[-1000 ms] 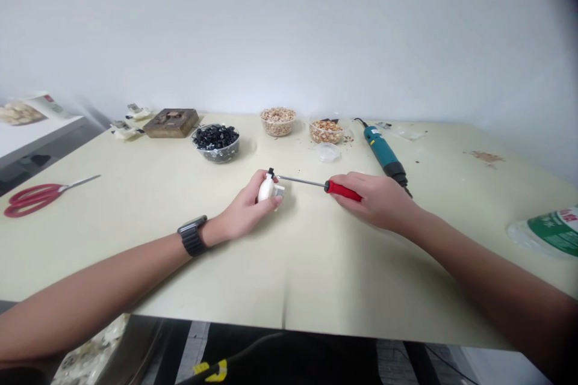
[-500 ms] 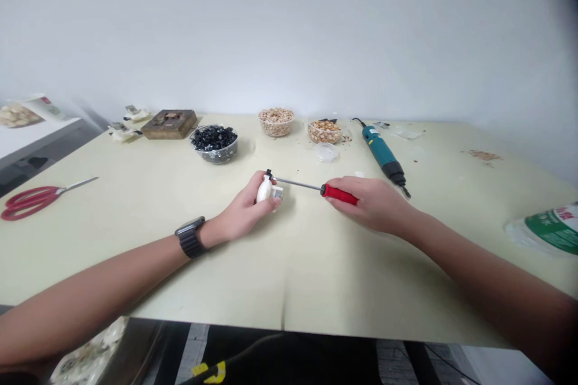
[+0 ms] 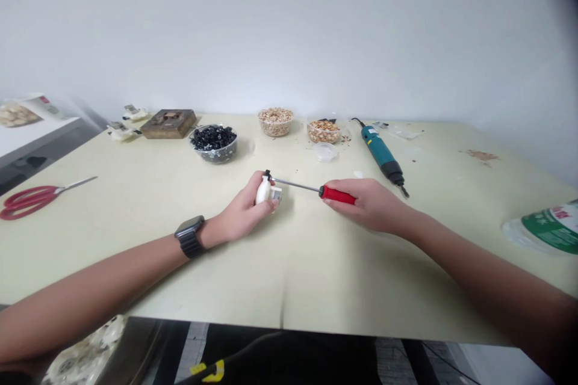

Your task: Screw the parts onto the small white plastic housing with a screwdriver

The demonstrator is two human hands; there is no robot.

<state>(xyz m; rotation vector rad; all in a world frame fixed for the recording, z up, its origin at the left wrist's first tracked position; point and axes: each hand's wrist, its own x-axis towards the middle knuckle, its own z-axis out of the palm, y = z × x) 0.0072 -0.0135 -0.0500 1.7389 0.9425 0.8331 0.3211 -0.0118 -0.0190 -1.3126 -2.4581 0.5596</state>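
Head view: the left hand (image 3: 246, 210) is closed around a small white part (image 3: 263, 191) with a black piece on top, holding it on the pale tabletop (image 3: 293, 264) near its middle; a dark smartwatch (image 3: 189, 236) sits on that wrist. The right hand (image 3: 370, 204) grips the red handle of a screwdriver (image 3: 325, 192), whose metal shaft runs left to meet the white part at its top. Behind the hands stand a clear bowl of black parts (image 3: 214, 143), two clear cups of tan pieces (image 3: 275, 121), (image 3: 324, 130) and an empty clear cup (image 3: 326, 151). A teal electric screwdriver (image 3: 382, 154) lies just right of these. Red-handled scissors (image 3: 34, 197) lie far left, a wooden block (image 3: 168, 123) at the rear left. At the right edge lies a plastic bag with a green label (image 3: 544, 227); its writing is too blurred to read.
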